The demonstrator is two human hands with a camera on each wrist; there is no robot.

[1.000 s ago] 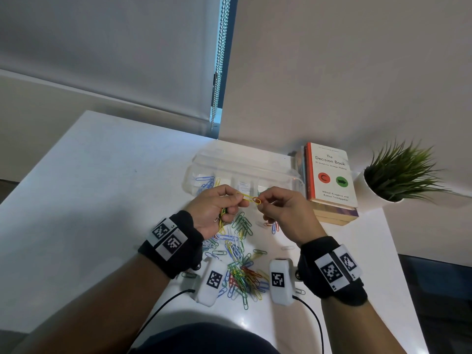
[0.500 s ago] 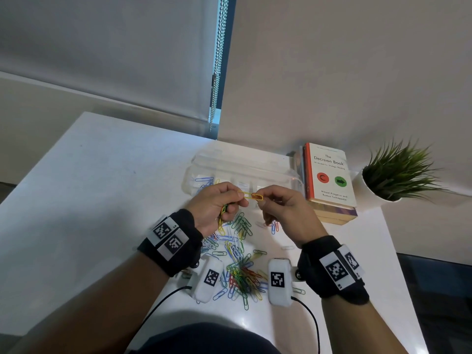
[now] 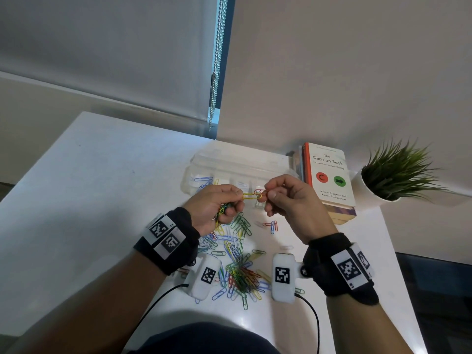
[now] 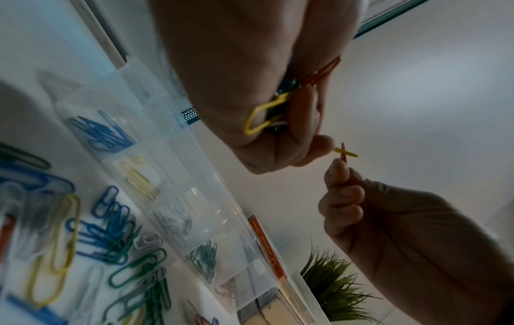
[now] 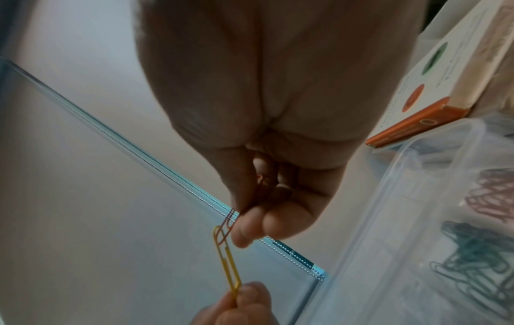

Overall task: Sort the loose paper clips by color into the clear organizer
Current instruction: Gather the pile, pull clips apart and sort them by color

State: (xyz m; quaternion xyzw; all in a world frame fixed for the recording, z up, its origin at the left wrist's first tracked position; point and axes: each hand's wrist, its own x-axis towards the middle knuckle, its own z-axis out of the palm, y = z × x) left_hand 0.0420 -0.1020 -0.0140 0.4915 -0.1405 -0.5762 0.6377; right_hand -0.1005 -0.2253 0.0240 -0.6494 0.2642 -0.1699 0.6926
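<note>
My left hand pinches a yellow paper clip at the thumb and forefinger, with a bunch of mixed clips tucked in its curled fingers. My right hand pinches a red paper clip that is hooked through the yellow one. Both hands hover above the clear organizer, whose compartments hold blue, yellow, white, green and red clips in turn. A heap of loose coloured clips lies on the white table below my wrists.
A stack of books stands right of the organizer, and a potted green plant sits further right against the wall. A blind's bead chain hangs at the back. The table's right edge drops off beside my right wrist.
Both hands have stayed above the organizer. The linked clips between the fingertips now show more clearly as a yellow one on the left and a red one on the right, drawn slightly apart.
</note>
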